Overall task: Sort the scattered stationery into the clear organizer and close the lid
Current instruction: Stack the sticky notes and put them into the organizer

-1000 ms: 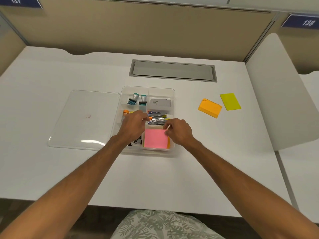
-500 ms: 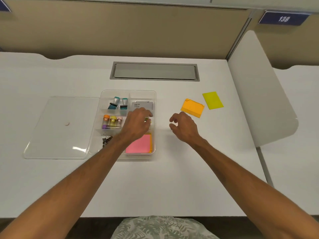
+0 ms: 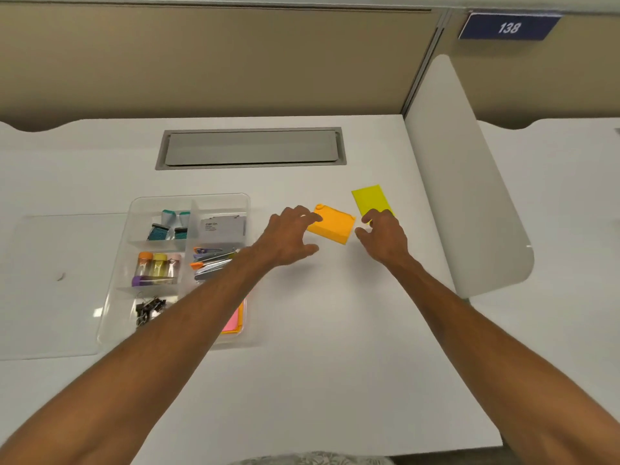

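Both hands flank the orange pad (image 3: 333, 224), the left hand (image 3: 288, 238) touching it, the right hand (image 3: 380, 234) just beside. Fingers spread, nothing pinched, probably to lift it toward the organizer (image 3: 147, 203).

— What sort of place is this?
— An office, laid out in cubicles. A white desk (image 3: 335, 330) backs onto a tan fabric partition (image 3: 214, 62), and a white divider panel (image 3: 469, 182) separates it from the neighbouring desk.
— Anything else that shows it?
— A blue number plate (image 3: 509, 27) reading 138 sits on the partition, marking a workstation. A grey cable hatch (image 3: 251, 148) is set flush into the desk.
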The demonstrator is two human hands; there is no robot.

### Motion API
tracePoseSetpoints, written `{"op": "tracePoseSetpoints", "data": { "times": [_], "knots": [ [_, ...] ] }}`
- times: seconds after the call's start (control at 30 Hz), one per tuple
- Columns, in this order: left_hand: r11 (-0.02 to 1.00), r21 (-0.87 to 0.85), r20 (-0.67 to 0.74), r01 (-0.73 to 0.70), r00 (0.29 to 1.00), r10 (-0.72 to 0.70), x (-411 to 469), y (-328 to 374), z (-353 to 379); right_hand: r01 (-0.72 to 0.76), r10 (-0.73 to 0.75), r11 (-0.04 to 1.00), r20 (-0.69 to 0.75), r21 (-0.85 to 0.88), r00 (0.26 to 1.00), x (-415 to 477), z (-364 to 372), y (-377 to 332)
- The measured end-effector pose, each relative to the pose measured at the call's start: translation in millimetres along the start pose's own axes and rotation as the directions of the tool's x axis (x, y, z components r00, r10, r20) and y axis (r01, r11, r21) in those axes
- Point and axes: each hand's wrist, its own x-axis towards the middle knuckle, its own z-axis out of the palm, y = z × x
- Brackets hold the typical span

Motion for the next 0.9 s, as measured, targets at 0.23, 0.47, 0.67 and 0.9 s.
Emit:
{"op": "tracePoseSetpoints", "data": {
  "times": [0.23, 0.47, 0.67, 0.9],
  "knots": [
    [0.999, 0.035, 0.193, -0.024, 0.981, 0.016, 60, 15, 17, -0.117, 0.11, 0.987, -0.065, -0.111, 0.992, 55, -6, 21],
    [0.975, 0.209, 0.213, -0.069, 0.977, 0.023, 103, 14, 29, -0.28, 0.28, 0.951, -0.02, -0.135, 0.96, 87, 0, 21],
    [0.947, 0.314, 0.17, -0.066, 0.985, 0.012, 115, 12, 31, -0.412, 0.414, 0.91, 0.064, -0.042, 0.908, 104, -2, 19],
    [0.97, 0.243, 0.119, -0.028, 0.993, -0.001, 110, 13, 29, -0.398, 0.404, 0.912, 0.054, -0.103, 0.913, 100, -7, 13]
  ]
}}
